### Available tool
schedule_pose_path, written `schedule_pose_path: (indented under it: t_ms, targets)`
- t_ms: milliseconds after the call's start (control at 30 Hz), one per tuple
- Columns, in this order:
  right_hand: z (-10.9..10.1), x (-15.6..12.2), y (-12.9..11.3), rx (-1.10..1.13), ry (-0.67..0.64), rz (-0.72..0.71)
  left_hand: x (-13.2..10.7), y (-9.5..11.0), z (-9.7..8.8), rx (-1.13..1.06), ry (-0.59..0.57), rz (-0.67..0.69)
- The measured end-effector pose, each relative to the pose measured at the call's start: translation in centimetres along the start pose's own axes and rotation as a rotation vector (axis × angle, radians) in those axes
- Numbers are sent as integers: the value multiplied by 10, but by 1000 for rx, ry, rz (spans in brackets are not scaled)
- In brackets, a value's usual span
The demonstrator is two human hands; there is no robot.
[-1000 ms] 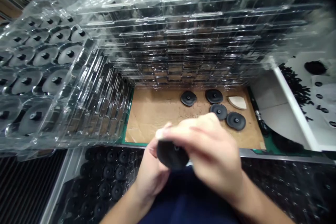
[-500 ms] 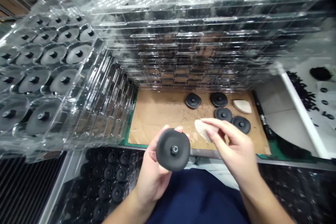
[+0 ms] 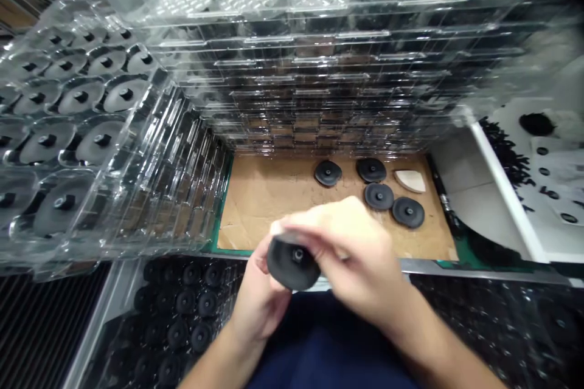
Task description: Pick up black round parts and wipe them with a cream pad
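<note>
Black disc [image 3: 292, 264] sits clasped in your left hand [image 3: 262, 304]; your right hand [image 3: 353, 246] lies across its top (blurred, cannot tell its grip).

Clear plastic tray stacks [image 3: 319, 73] ranged behind a brown cardboard sheet [image 3: 274, 194]
A tilted stack of clear trays [image 3: 91, 134] filled with black caps is set at the left. Four loose black round discs [image 3: 378, 196] and a white wedge-shaped pad [image 3: 410, 180] are laid on the sheet's far right; a bin of black discs [image 3: 182, 310] is seen at the lower left
</note>
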State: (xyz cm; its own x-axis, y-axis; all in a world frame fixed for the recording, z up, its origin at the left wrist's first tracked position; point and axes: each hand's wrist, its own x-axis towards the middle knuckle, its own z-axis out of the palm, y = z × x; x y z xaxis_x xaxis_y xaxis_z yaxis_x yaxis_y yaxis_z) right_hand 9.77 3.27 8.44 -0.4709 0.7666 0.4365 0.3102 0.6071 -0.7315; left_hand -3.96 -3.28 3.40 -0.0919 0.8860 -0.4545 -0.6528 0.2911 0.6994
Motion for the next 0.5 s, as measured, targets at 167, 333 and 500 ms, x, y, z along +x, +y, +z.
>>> schedule_pose_path:
  t_ms: [167,333,500]
  targets:
    - [10,-44,47,-61,-61,425,2,3,-5,-106,-59,51]
    - [34,-88,75,-22,-109,503,1,2,-5,-152,-106,26]
    - [7,-50,31,-3,95,505,-1,4,6,-117,-73,-19]
